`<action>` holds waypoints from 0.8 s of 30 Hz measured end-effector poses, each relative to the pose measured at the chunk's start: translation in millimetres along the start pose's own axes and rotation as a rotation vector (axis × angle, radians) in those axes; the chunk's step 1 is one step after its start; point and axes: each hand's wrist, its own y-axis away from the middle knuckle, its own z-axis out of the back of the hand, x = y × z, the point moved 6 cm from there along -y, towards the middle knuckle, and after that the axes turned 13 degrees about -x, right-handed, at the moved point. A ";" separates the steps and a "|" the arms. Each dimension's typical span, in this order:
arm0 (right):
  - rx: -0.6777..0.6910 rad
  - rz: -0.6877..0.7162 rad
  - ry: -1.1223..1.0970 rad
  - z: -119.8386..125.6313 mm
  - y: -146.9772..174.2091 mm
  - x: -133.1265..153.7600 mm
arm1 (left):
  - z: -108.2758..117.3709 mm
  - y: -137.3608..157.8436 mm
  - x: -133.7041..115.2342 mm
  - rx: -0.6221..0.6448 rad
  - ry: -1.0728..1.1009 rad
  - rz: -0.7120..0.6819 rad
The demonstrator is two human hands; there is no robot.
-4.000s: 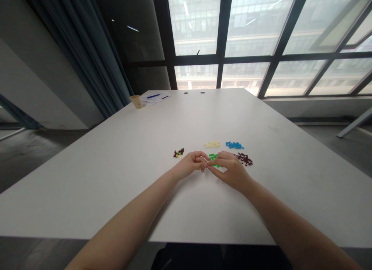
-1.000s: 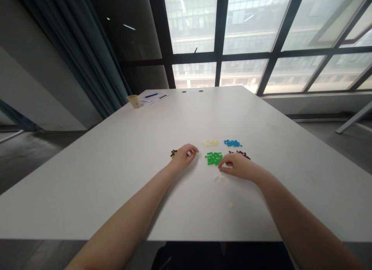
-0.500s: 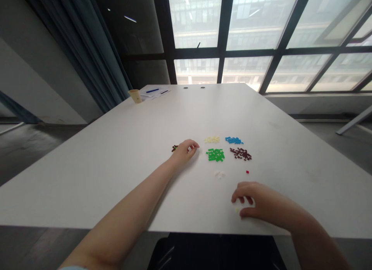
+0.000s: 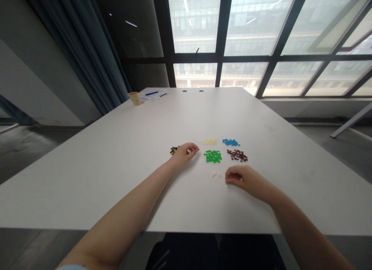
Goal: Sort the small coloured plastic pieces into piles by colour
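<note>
On the white table point(image 4: 116, 165), my right hand point(image 4: 244, 179) curls just beside the white bits point(image 4: 216, 175); whether it grips anything I cannot tell. My left hand point(image 4: 184, 153) rests loosely curled by the mixed pile point(image 4: 173, 149)

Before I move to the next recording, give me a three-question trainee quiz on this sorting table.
1. True or false: the green pile lies between the left hand and the dark red pile.
2. Which pile is nearest the right hand? A) blue pile B) small white pile C) pale yellow pile
3. What stands at the table's far left corner, beside the papers?

Key: 1 true; 2 B; 3 a tan cup.
</note>
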 end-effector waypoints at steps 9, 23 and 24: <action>-0.063 -0.393 -0.899 -39.7 -85.7 -10.5 | 9.3 9.8 -30.2 -0.094 0.083 -0.150; -0.041 -0.437 -1.131 -58.5 -70.7 -4.5 | 1.8 8.8 -40.3 -0.068 0.161 -0.205; -0.067 -0.435 -1.147 -56.6 -71.2 -5.2 | 2.6 8.3 -38.9 -0.082 0.158 -0.199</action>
